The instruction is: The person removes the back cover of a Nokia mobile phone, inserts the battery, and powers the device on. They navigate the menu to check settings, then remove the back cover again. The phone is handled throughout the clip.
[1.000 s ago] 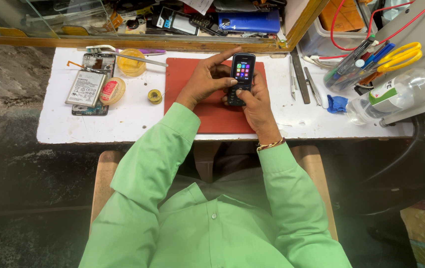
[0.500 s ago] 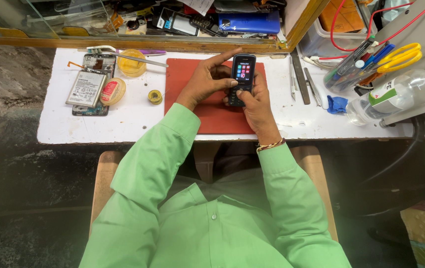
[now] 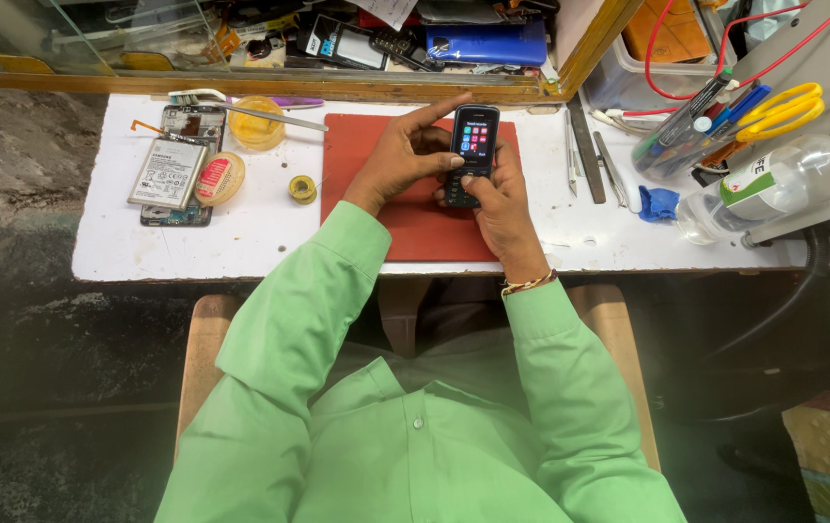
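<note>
Both hands grip a small keypad phone (image 3: 472, 153) with lit screen above the red mat (image 3: 405, 218) on the worktop (image 3: 240, 237), left hand (image 3: 405, 155) closed round its side, right hand (image 3: 494, 189) thumbing keys; apparently a function check needing steady presses.
</note>
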Motion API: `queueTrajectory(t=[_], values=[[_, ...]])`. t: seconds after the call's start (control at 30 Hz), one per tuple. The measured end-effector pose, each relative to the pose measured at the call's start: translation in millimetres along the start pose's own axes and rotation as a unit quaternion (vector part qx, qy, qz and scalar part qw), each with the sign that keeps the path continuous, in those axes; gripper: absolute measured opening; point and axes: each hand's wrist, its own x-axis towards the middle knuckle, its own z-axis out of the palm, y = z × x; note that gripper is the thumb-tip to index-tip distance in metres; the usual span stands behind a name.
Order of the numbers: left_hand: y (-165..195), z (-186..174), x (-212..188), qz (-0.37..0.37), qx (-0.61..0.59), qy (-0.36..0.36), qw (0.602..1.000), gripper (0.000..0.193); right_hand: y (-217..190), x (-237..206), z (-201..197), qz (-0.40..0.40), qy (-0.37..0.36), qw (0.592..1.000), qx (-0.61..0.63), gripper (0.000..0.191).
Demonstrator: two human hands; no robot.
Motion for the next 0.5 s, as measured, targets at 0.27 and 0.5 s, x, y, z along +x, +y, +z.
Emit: queueTrajectory(t=[0.27, 0.5], values=[[0.4, -0.1, 0.0, -0.002, 0.013, 0.008, 1.000, 0.079, 0.3, 0.4, -3.2, 0.008, -0.018, 0.999, 0.042, 0.045], [1.0, 0.5, 0.1, -0.001, 0.011, 0.009, 1.000, 0.078, 0.1, 0.2, -2.7, 0.008, -0.017, 0.999, 0.038, 0.046]])
